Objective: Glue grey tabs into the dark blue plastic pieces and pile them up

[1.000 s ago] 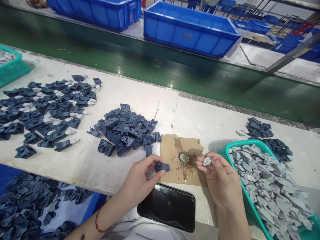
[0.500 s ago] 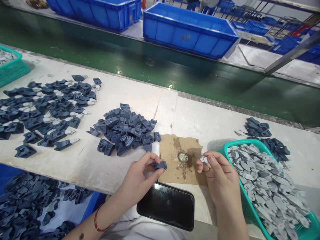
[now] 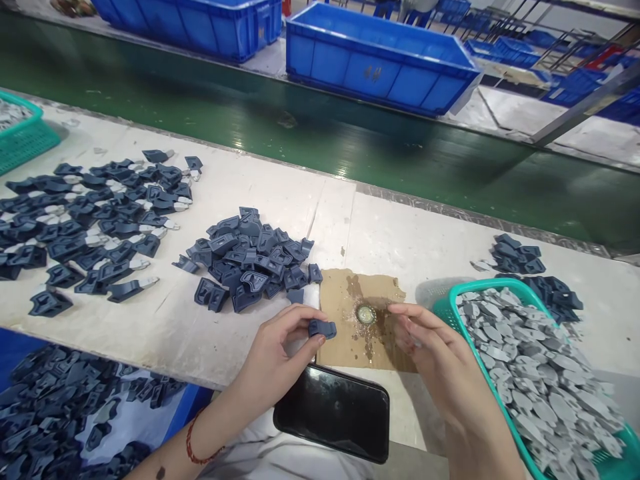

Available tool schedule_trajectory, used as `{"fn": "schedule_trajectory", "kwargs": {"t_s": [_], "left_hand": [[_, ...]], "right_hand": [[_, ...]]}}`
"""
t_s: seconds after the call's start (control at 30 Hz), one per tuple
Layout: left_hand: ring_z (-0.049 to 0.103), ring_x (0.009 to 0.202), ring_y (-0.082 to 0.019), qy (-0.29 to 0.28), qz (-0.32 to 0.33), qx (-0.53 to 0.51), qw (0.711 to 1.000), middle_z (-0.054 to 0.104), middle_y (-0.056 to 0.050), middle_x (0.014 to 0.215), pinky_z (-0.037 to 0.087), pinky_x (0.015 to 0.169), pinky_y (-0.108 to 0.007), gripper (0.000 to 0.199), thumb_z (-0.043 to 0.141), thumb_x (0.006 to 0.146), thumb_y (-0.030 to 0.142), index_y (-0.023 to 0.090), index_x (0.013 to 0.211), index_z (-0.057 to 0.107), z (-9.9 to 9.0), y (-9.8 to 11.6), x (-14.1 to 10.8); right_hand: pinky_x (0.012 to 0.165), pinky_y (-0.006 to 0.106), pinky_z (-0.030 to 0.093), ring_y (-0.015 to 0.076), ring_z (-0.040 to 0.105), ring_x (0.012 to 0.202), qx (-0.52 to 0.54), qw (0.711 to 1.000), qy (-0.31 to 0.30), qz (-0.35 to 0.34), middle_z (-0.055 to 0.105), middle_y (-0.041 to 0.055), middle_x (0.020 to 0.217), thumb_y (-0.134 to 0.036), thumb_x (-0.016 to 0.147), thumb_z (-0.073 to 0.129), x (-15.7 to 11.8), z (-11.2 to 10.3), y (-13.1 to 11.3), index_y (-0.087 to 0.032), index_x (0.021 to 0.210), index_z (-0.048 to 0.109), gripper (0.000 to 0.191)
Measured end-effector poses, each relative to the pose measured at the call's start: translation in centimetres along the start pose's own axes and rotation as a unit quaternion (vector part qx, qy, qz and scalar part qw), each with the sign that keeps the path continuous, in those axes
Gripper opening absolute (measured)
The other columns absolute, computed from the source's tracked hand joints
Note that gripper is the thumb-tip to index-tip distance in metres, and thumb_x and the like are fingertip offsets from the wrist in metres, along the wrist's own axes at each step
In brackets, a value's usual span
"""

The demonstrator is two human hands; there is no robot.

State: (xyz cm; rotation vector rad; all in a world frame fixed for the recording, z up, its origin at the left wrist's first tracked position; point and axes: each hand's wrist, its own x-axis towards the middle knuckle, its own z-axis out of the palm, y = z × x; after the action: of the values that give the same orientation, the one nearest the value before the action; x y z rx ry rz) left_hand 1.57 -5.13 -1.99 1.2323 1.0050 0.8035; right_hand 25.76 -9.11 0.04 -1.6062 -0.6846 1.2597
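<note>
My left hand [image 3: 285, 343] pinches a dark blue-grey plastic part [image 3: 323, 329] between thumb and fingers, just left of a brown cardboard piece [image 3: 390, 287]. On that wet-stained cardboard lies a small round dish [image 3: 366, 315] with clear liquid. My right hand [image 3: 425, 340] is over the cardboard's right side, its fingers curled together and slightly blurred; whatever they hold is hidden. Beside it stands a green basket [image 3: 463, 290] full of light grey plastic pieces [image 3: 540, 380]. A heap of loose dark parts [image 3: 255, 257] lies beyond my left hand.
A black phone [image 3: 333, 413] lies in front of me. Dark parts joined to light grey pieces [image 3: 100, 233] spread across the left table. A blue bin of dark parts [image 3: 55, 407] sits lower left. Behind a green belt [image 3: 320, 137] stand blue crates [image 3: 375, 67]. More dark parts [image 3: 517, 257] lie right.
My right hand has turned and its fingers have shifted slightly left; the light grey piece seen in it earlier no longer shows. My left hand stays nearly still with its dark part.
</note>
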Motion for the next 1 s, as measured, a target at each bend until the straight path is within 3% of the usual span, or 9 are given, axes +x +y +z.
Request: {"fn": "schedule_trajectory", "kwargs": {"t_s": [0.13, 0.33, 0.4, 0.5, 0.6, 0.83, 1.0], "left_hand": [[0.07, 0.102, -0.019, -0.006, 0.009, 0.015, 1.0, 0.071, -0.006, 0.108, 0.058, 0.092, -0.028, 0.015, 0.063, 0.095, 0.017, 0.021, 0.107, 0.071, 0.0, 0.0, -0.1], [0.07, 0.1, -0.019, -0.014, -0.002, 0.019, 1.0, 0.071, -0.006, 0.106, 0.058, 0.089, -0.028, 0.011, 0.063, 0.096, 0.021, 0.02, 0.105, 0.07, 0.0, 0.4, -0.1], [0.07, 0.099, -0.019, -0.015, -0.004, 0.014, 1.0, 0.071, -0.006, 0.105, 0.058, 0.09, -0.028, 0.011, 0.063, 0.096, 0.021, 0.019, 0.105, 0.07, 0.0, 0.5, -0.1], [0.07, 0.098, -0.019, -0.011, -0.011, 0.009, 1.0, 0.072, -0.006, 0.105, 0.058, 0.09, -0.029, 0.012, 0.063, 0.096, 0.022, 0.019, 0.106, 0.069, -0.1, 0.6, -0.2], [0.07, 0.097, -0.02, -0.012, -0.018, 0.005, 1.0, 0.073, -0.006, 0.104, 0.057, 0.087, -0.029, 0.013, 0.063, 0.096, 0.023, 0.02, 0.107, 0.069, -0.1, 0.5, -0.2], [0.063, 0.082, -0.017, -0.001, -0.019, 0.051, 0.999, 0.071, -0.004, 0.094, 0.051, 0.074, -0.027, 0.013, 0.068, 0.094, 0.028, 0.022, 0.105, 0.072, -0.3, -0.1, -0.4], [0.067, 0.089, -0.018, -0.004, -0.031, 0.004, 0.999, 0.073, -0.005, 0.103, 0.053, 0.079, -0.027, 0.012, 0.07, 0.092, 0.028, 0.021, 0.102, 0.069, -0.2, -0.2, -0.3]], "right_hand": [[0.061, 0.026, 0.049, 0.0177, 0.054, 0.078, 0.067, 0.996, -0.042, 0.034, 0.063, 0.007, 0.094, -0.044, 0.07, 0.089, -1.0, 0.3, -0.6, -0.026, 0.104, 0.083, 0.04], [0.063, 0.03, 0.055, 0.0201, 0.063, 0.077, 0.032, 0.996, -0.069, 0.048, 0.069, 0.0103, 0.098, -0.049, 0.08, 0.085, -1.8, 0.4, -0.8, -0.026, 0.11, 0.081, 0.039], [0.058, 0.031, 0.054, 0.0195, 0.063, 0.067, 0.03, 0.994, -0.093, 0.05, 0.07, 0.0101, 0.086, -0.055, 0.084, 0.079, -1.9, 0.6, -0.8, -0.022, 0.107, 0.08, 0.041], [0.045, 0.025, 0.039, 0.0112, 0.043, 0.046, 0.023, 0.992, -0.112, 0.047, 0.054, 0.0008, 0.056, -0.062, 0.092, 0.067, -2.1, 0.9, -1.0, -0.018, 0.092, 0.075, 0.045], [0.045, 0.022, 0.03, 0.0086, 0.031, 0.048, 0.045, 0.994, -0.099, 0.03, 0.043, -0.0034, 0.056, -0.061, 0.092, 0.068, -2.1, 1.2, -1.2, -0.02, 0.079, 0.065, 0.043], [0.056, 0.025, 0.044, 0.0142, 0.051, 0.06, 0.073, 0.989, -0.122, 0.035, 0.059, 0.0023, 0.069, -0.057, 0.096, 0.064, -1.0, 0.9, -1.3, -0.022, 0.09, 0.067, 0.036], [0.05, 0.027, 0.042, 0.0167, 0.054, 0.054, 0.023, 0.991, -0.132, 0.016, 0.067, 0.0051, 0.064, -0.065, 0.096, 0.06, -0.2, 1.2, -1.5, -0.022, 0.087, 0.063, 0.044]]}}
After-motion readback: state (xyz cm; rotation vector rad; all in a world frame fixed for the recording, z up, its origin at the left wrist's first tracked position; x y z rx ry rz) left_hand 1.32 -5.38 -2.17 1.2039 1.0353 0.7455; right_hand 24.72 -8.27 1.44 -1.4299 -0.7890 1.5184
